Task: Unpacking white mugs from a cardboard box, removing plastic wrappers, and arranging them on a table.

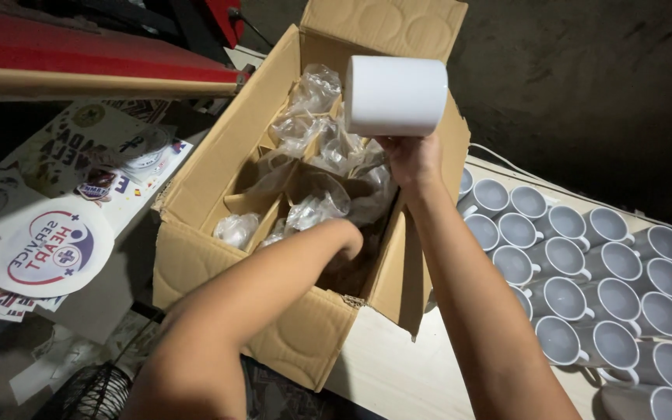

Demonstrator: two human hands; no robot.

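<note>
Left hand [349, 239] inside cardboard box [219, 257] among plastic wrappers [316, 206]; right hand [411, 159] holds white mug [395, 95].

Over on the right of the frame, rows of white mugs [585, 288] stand upright, packed close and handles showing, on a pale tabletop [398, 365]. At left, printed sheets [79, 148] lie spread out, a round white sticker [48, 249] with a red and blue emblem resting on top. Upper left, a red panel [79, 54] with a pale edge crosses the corner. Bottom left, a dark wire basket [91, 393] peeks in.
</note>
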